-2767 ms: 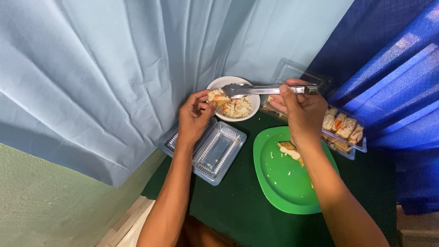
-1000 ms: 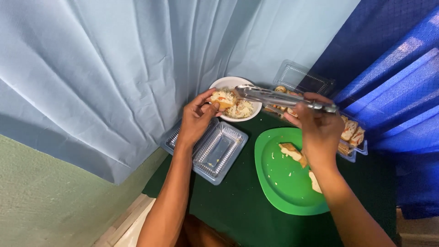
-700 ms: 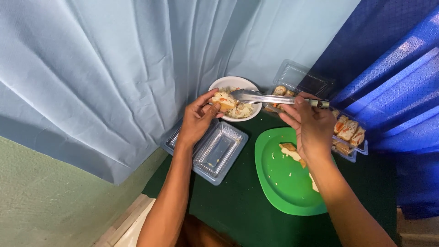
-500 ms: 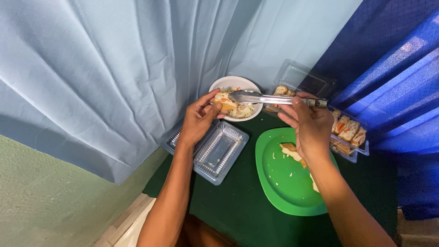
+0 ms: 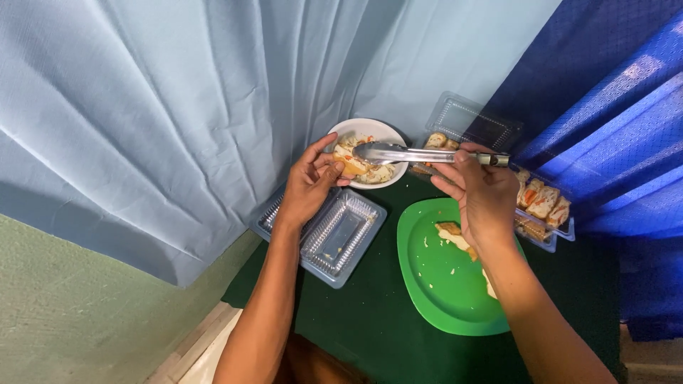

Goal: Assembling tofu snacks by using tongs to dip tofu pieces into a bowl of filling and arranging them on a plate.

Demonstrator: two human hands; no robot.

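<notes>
Hands at the white bowl [image 5: 370, 131], upper centre of frame.
Left hand [image 5: 311, 186] fingers [image 5: 329, 173] pinch a sandwich piece [image 5: 349, 167] at the bowl's left rim; right hand [image 5: 482, 195] grips metal tongs [image 5: 420, 154], tips over the bowl.

Shiny polished metal is seen in the tongs [image 5: 420, 153]. Clear ribbed plastic forms the containers [image 5: 341, 235]; the green plate [image 5: 445, 281] looks smooth, glossy plastic. Matt creased cloth makes the curtain [image 5: 178, 107].
</notes>
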